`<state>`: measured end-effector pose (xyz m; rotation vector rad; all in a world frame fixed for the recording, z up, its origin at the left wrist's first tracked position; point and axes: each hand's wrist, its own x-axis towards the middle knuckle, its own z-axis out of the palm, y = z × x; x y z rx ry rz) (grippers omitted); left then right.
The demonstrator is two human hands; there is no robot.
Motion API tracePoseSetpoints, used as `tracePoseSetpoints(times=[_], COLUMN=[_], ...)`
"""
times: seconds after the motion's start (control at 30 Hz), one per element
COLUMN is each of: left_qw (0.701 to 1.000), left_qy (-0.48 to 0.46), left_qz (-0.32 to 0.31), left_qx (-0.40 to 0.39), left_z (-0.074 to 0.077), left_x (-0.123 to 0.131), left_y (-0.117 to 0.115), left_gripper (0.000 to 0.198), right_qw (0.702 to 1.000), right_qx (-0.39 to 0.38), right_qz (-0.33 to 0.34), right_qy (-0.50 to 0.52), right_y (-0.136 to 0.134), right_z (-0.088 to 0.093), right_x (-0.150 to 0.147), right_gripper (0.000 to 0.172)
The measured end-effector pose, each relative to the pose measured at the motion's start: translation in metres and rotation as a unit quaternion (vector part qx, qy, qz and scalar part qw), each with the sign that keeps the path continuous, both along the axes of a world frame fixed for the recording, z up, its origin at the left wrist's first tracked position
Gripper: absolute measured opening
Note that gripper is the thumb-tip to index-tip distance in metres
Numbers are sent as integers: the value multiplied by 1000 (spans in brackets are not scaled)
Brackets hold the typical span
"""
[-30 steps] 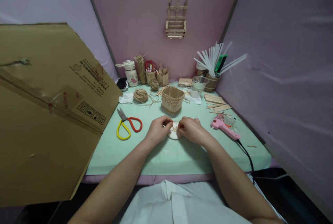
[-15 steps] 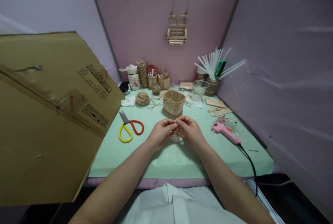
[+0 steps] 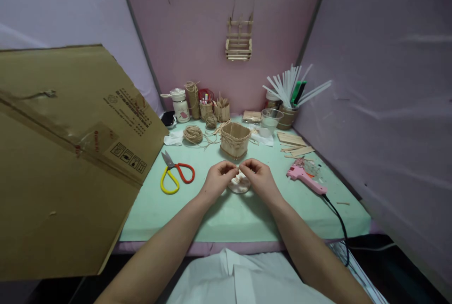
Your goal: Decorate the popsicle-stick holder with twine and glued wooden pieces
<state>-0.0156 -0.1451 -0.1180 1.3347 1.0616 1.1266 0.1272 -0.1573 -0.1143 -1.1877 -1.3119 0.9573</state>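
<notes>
My left hand [image 3: 217, 179] and my right hand [image 3: 259, 176] meet fingertip to fingertip over the middle of the green mat [image 3: 212, 209]. Both are pinched on something tiny between them that I cannot make out. Just below the fingers lies a small round white dish [image 3: 239, 185] holding pale bits. Directly behind my hands stands a small basket [image 3: 235, 139] built of wooden sticks and wrapped with twine.
Yellow-and-red scissors [image 3: 173, 175] lie left, a pink glue gun [image 3: 305, 178] with a black cord right. A big cardboard sheet [image 3: 60, 153] leans over the left edge. Twine ball [image 3: 193, 133], jars, clear cup [image 3: 271, 120], glue sticks [image 3: 289, 85] and flat wooden sticks [image 3: 294, 144] line the back.
My hands rose from the white dish, then settled a little lower again, still pinched together. The camera tilted down slightly.
</notes>
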Motion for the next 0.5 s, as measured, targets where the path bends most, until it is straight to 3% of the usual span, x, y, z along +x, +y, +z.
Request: tracePoseSetpoints(times=[0.17,0.27,0.33,0.4,0.5], left_qw=[1000,999,999,999,999], left_qy=[-10,-22,-20,-7,21], left_qz=[6,8,16,24,29], left_qx=[-10,-28,-34,-27,-10], left_z=[3,4,3,0,-5], left_x=[-1,-2,-2,-3,-4], left_y=[-1,0,1,3,6], left_gripper=[18,18,18,17,15], right_qw=[999,991,964,914,856], right_qx=[-12,12,41,43,9], right_qz=[17,26,6,-3,18], right_qy=[-29,-129,-263,-404,-517], right_y=[1,4,5,5,4], right_z=[-4,-4,-4,-3,-3], right_x=[3,11,17,20,18], right_gripper=[20,19,17,17,19])
